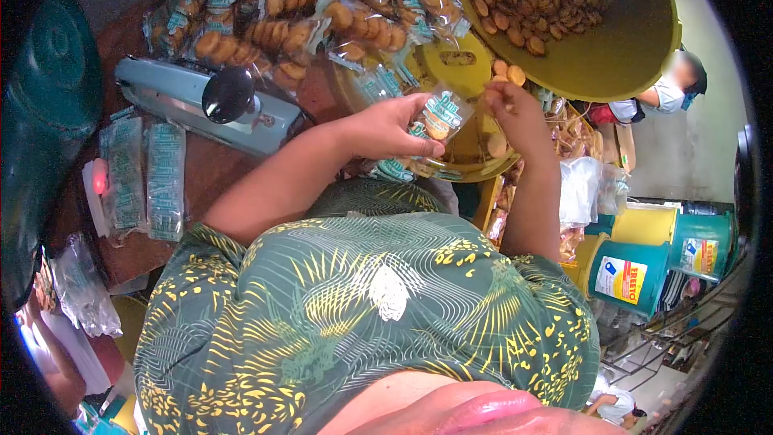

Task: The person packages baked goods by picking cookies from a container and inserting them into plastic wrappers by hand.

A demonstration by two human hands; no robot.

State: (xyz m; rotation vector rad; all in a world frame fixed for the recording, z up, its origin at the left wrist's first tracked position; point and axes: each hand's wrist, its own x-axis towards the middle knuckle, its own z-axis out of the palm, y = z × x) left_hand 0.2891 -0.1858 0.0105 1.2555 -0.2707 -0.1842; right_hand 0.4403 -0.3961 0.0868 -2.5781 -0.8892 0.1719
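My left hand point(394, 127) pinches a small clear plastic bag point(443, 113) with teal print, and a pale round cookie shows inside it. Close by on the right, my right hand point(517, 113) has its fingers closed at a few round cookies point(509, 74), which appear held at the fingertips. Both hands are above a yellow basin point(483, 163), where a single cookie point(497, 144) lies near the right wrist. More printed bags point(378, 84) rest at the basin's left side. Behind the right hand, a large yellow tub point(644, 72) tilts toward me with many brown cookies inside.
Filled cookie bags point(298, 28) pile up at the back. A blue-grey sealer point(185, 101) with a black knob lies left, beside flat printed bags point(165, 181). Teal buckets point(632, 274) stand right. Other people point(664, 93) are at the right edge.
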